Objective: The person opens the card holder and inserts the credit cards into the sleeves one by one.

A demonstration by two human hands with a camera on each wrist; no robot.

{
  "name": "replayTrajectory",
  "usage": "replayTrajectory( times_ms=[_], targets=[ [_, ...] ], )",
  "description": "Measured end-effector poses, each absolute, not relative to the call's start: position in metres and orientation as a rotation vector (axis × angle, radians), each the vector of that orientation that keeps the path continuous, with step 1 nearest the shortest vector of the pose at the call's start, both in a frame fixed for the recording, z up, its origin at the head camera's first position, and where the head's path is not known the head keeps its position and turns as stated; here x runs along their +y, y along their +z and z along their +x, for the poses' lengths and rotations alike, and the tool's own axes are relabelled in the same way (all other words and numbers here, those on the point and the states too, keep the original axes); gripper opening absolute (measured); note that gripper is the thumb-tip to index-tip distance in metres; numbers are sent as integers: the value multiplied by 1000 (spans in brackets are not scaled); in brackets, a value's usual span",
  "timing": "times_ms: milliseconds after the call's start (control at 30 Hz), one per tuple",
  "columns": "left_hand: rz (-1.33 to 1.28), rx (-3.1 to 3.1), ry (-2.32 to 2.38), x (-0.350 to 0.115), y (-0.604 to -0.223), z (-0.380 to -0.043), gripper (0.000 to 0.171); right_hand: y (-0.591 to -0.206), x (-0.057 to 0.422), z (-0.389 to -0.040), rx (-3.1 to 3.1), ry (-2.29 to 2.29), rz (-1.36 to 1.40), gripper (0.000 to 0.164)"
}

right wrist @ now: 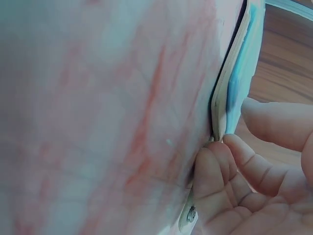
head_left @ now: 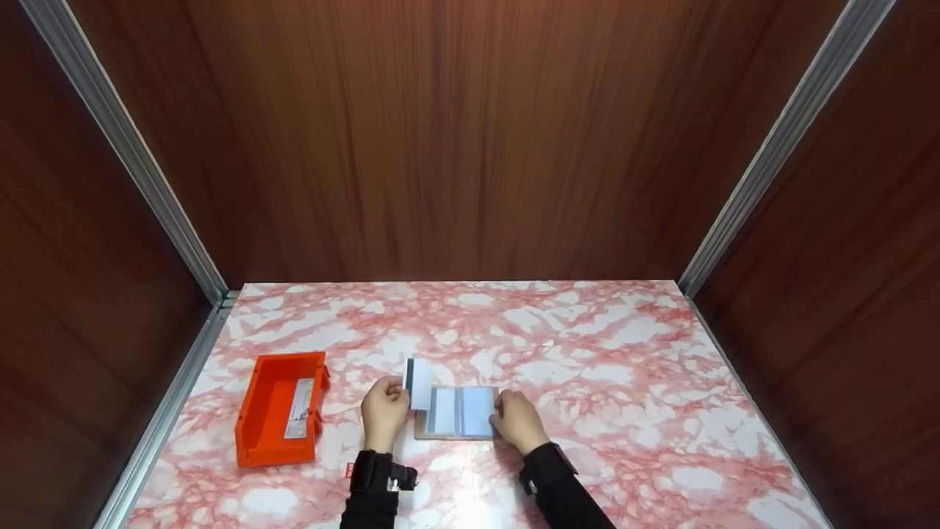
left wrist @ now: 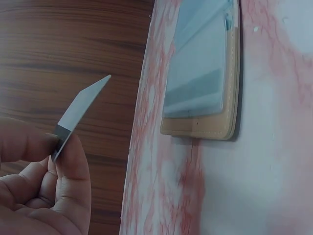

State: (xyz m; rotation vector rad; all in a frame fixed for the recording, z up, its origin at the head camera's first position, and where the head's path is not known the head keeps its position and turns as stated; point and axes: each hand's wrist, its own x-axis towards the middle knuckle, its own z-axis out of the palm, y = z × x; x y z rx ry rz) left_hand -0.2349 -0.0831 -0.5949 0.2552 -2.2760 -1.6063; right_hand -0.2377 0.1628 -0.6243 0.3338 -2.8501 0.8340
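Dark reddish-brown wood-grain panels close the space on three sides, the back wall (head_left: 455, 147) streaked with vertical grain, the left wall (head_left: 88, 257) and right wall (head_left: 830, 257) darker; a grey metal post (head_left: 131, 150) stands in the left rear corner, a matching upright (head_left: 778, 147) in the right; a metal rail (head_left: 164, 419) borders the left edge of the worktop (head_left: 602, 353), patterned in marbled pink and white; pale glare (head_left: 468, 485) brightens its front middle.

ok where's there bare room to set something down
Free: the table right of the right hand, and the band between card holder and back wall. Crowded: around the holder, where the left hand holds a card, and the orange bin.
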Motion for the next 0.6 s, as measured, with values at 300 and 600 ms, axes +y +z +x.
replayTrajectory(
  times_ms=[300,600],
  targets=[
    [250,-2244,-1667,-68,-595,-232,21,-618,161,-235,-2783,1030,313,12],
    [197,-2222,-1729,-47,-602,-227,19,-606,153,-232,-2570,1491,307,22]
  ],
)
